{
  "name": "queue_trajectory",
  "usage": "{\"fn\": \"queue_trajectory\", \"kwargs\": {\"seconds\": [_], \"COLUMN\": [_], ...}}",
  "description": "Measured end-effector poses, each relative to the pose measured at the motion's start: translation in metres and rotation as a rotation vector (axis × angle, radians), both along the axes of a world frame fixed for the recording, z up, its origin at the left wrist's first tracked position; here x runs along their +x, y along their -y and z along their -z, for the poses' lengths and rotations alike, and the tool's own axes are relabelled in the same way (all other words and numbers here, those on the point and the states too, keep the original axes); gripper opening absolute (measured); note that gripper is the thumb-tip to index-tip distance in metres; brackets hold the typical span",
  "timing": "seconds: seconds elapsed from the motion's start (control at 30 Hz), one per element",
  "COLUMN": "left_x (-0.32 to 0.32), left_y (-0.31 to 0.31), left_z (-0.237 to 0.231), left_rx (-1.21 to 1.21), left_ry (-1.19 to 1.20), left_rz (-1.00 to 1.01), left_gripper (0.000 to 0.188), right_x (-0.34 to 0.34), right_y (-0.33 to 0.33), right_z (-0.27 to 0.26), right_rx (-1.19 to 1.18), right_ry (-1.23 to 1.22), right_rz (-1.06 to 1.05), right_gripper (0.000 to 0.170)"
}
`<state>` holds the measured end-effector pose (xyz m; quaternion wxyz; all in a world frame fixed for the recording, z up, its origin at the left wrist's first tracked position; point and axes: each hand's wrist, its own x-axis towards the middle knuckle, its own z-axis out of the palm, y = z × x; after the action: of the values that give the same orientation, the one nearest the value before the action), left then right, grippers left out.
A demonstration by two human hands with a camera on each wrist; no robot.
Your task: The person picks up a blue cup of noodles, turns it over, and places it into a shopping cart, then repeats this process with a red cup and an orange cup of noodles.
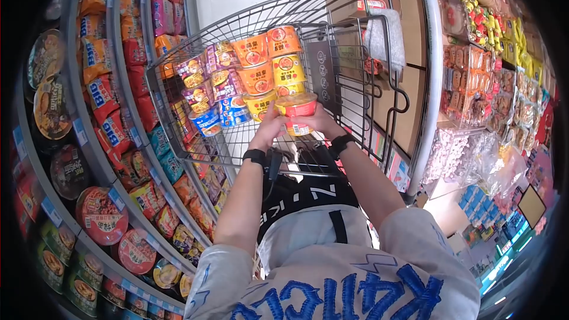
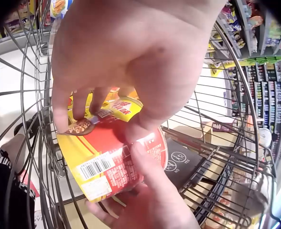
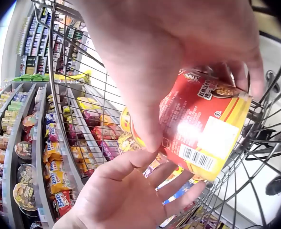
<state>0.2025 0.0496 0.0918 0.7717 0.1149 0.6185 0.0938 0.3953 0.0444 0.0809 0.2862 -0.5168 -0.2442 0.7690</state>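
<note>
Both hands hold a red and yellow instant noodle bowl [image 1: 296,108] low over the near side of the cart. My left hand [image 1: 269,128] is at its left side, the thumb against the red wall and the fingers reaching round behind. On the other side my right hand [image 1: 322,122] grips it, its thumb also on the wall. The barcode side of the noodle bowl [image 2: 102,162] shows in the left wrist view. Just beyond, orange noodle tubs [image 1: 256,77], yellow tubs [image 1: 288,70], purple tubs [image 1: 227,83] and blue tubs [image 1: 234,111] stand stacked in the cart.
The wire shopping cart [image 1: 237,19] surrounds the tubs, its grey handle [image 1: 428,83] on the right. A grey cloth [image 1: 385,38] hangs over its wires. Shelves of bagged noodles [image 1: 101,95] line the left; packaged snacks [image 1: 474,95] hang at the right.
</note>
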Motion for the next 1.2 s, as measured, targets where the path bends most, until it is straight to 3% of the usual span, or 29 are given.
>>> {"fn": "queue_trajectory", "kwargs": {"seconds": [0.1,0.2,0.4,0.43,0.47,0.53,0.63,0.73,0.87,1.07,1.13,1.2], "left_x": [0.004,0.009,0.016,0.016,0.016,0.015,0.019,0.017,0.010,0.006,0.000,-0.002], "left_y": [0.004,0.004,0.012,0.013,0.012,0.008,0.002,-0.004,0.009,0.003,0.004,0.005], "left_z": [0.011,0.018,0.023,0.023,0.023,0.022,0.014,0.012,0.045,0.016,0.018,0.017], "left_rx": [0.042,0.093,0.218,0.193,0.190,0.186,0.163,0.175,0.186,0.147,0.084,0.079], "left_ry": [0.019,0.006,-0.097,-0.096,-0.095,-0.065,-0.111,-0.071,-0.116,-0.058,-0.046,-0.045], "left_rz": [0.008,0.138,0.129,0.102,0.101,0.105,0.002,-0.040,0.003,-0.034,0.084,0.080], "left_gripper": [0.099,0.099,0.104,0.105,0.105,0.105,0.101,0.099,0.098,0.095,0.090,0.087], "right_x": [0.003,0.009,0.004,0.002,0.005,0.001,-0.001,-0.001,0.002,0.002,0.003,0.006], "right_y": [0.009,0.013,0.018,0.016,0.017,-0.011,-0.001,0.011,0.023,0.012,0.009,0.022], "right_z": [0.028,0.025,0.025,0.028,0.028,-0.026,-0.005,0.020,0.043,0.014,0.013,0.046], "right_rx": [-0.081,-0.086,-0.156,-0.144,-0.146,-0.227,-0.238,-0.215,-0.181,-0.162,-0.127,-0.150], "right_ry": [0.187,0.199,0.340,0.326,0.326,0.439,0.464,0.520,0.485,0.461,0.421,0.496], "right_rz": [-0.034,-0.092,-0.092,-0.085,-0.086,-0.209,-0.164,-0.120,-0.096,-0.122,-0.173,-0.204], "right_gripper": [0.051,0.045,0.044,0.056,0.056,0.070,0.079,0.076,0.075,0.076,0.079,0.080]}}
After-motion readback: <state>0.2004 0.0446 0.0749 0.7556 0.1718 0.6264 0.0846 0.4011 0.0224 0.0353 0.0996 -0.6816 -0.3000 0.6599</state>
